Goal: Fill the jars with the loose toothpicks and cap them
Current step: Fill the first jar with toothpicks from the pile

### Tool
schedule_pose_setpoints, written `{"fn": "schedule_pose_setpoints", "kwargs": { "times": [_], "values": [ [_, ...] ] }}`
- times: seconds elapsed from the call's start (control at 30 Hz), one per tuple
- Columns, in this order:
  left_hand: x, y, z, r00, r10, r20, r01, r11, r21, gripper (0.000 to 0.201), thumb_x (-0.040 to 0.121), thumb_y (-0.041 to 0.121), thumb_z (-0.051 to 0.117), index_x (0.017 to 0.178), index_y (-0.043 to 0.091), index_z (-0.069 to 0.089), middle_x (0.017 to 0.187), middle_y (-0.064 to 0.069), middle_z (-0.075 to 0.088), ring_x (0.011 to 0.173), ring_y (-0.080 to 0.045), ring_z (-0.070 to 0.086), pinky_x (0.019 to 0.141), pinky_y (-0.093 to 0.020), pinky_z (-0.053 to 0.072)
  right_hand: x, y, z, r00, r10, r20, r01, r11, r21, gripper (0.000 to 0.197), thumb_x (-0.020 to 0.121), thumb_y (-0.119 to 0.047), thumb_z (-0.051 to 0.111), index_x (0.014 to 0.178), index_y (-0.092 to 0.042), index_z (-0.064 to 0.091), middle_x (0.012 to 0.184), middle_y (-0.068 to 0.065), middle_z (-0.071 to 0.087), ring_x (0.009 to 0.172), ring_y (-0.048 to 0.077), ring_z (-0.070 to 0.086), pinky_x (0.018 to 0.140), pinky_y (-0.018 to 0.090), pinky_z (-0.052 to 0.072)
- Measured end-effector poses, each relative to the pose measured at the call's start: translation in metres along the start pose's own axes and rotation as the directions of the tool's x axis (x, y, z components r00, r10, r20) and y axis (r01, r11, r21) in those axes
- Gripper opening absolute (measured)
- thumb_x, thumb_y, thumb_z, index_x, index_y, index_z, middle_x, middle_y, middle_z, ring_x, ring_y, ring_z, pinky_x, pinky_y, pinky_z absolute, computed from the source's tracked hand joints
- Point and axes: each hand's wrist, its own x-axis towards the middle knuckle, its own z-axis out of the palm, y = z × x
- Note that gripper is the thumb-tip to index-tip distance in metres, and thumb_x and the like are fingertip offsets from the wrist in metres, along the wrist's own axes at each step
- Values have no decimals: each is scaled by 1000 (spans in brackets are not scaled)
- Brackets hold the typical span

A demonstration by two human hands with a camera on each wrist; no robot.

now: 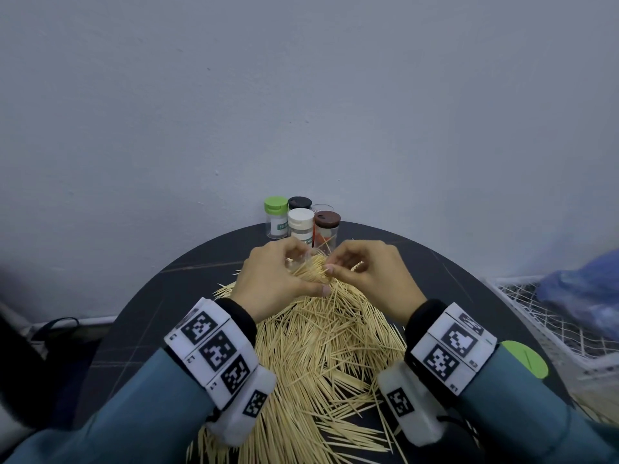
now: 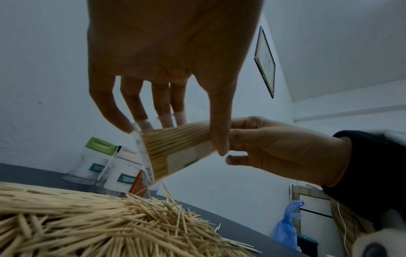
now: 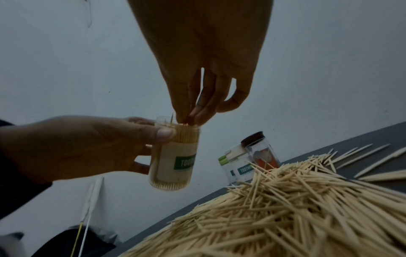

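Note:
My left hand [image 1: 274, 276] grips a clear labelled jar [image 3: 175, 156] packed with toothpicks and holds it tilted above the loose toothpick pile [image 1: 321, 346]. The thumb and fingers wrap the jar [image 2: 173, 149] near its open mouth. My right hand [image 1: 355, 266] has its fingertips [image 3: 189, 118] bunched at the mouth, pinching the tops of toothpicks there. One toothpick stands a little above the rim. The jar has no cap on it. In the head view the hands hide most of the jar.
At the back of the round dark table [image 1: 150, 296] stand jars with green cap [image 1: 276, 204], black cap [image 1: 299, 202], white cap [image 1: 300, 217] and brown cap [image 1: 327, 219], plus an uncapped one [image 1: 322, 207]. A loose green lid [image 1: 524, 358] lies right. A wire rack [image 1: 552, 323] stands beyond.

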Motion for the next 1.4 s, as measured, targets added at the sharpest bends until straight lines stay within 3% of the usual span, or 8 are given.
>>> {"fn": "schedule_pose_setpoints", "kwargs": {
  "times": [0.17, 0.8, 0.93, 1.03, 1.1, 1.17, 1.27, 1.4],
  "values": [
    [1, 0, -1, 1000, -2, -9, 2, 1000, 6, 61, 52, 42, 89, 107, 29, 65, 98, 15, 63, 88, 1, 55, 65, -12, 37, 2, 0, -6, 998, 19, -59, -19, 1000, 5, 7, 80, -21, 72, 80, -14, 70, 71, -8, 64, 65, 1, 57, 60, 7, 44],
    [-3, 5, 1, 999, -35, 36, 35, 999, 4, 57, 56, 34, 89, 106, 28, 64, 95, 15, 61, 88, -3, 55, 67, -17, 41, 0, -2, -3, 999, 23, 45, -25, 999, 37, 8, 80, -20, 73, 80, -13, 70, 72, -4, 66, 64, -2, 57, 61, 7, 44],
    [-2, 4, 0, 999, -44, 27, 44, 999, -11, 60, 54, 36, 89, 108, 28, 65, 102, 11, 64, 93, -7, 57, 76, -24, 44, 3, 2, -15, 993, 116, 21, -115, 992, -45, 7, 81, -24, 70, 83, -17, 67, 74, -7, 64, 67, 1, 57, 61, 9, 44],
    [-1, 4, -2, 998, -54, 28, 55, 998, -16, 65, 55, 38, 89, 113, 26, 64, 106, 9, 63, 96, -9, 57, 80, -25, 44, 1, 11, -23, 873, 447, 194, -350, 852, -389, 26, 83, -32, 67, 99, -11, 63, 94, 1, 64, 82, 11, 56, 67, 18, 45],
    [0, 4, -3, 998, -53, 35, 54, 998, -27, 66, 55, 38, 88, 114, 24, 64, 107, 9, 63, 97, -9, 57, 81, -25, 43, -3, 15, -25, 722, 641, 260, -389, 687, -613, 45, 84, -41, 65, 112, -6, 58, 110, 6, 62, 89, 14, 55, 70, 22, 45],
    [1, 5, -4, 998, -46, 42, 48, 998, -48, 65, 55, 38, 88, 114, 24, 64, 107, 9, 64, 96, -9, 57, 80, -24, 43, -7, 18, -24, 645, 721, 253, -392, 597, -700, 61, 84, -47, 61, 127, -5, 47, 127, 9, 55, 107, 19, 55, 84, 27, 45],
    [2, 4, -4, 998, -43, 47, 46, 996, -75, 64, 56, 37, 89, 113, 24, 64, 107, 9, 64, 96, -8, 56, 79, -23, 41, -9, 17, -19, 622, 748, 229, -399, 555, -730, 75, 86, -51, 56, 139, -4, 33, 140, 9, 44, 124, 21, 48, 95, 27, 42],
    [3, 3, -6, 998, -44, 49, 49, 995, -92, 63, 56, 36, 88, 113, 25, 63, 109, 9, 63, 96, -8, 55, 80, -23, 40, -2, 11, -8, 604, 755, 256, -377, 553, -743, 65, 87, -46, 58, 133, -4, 40, 131, 8, 52, 116, 20, 53, 91, 27, 44]
  ]
}}
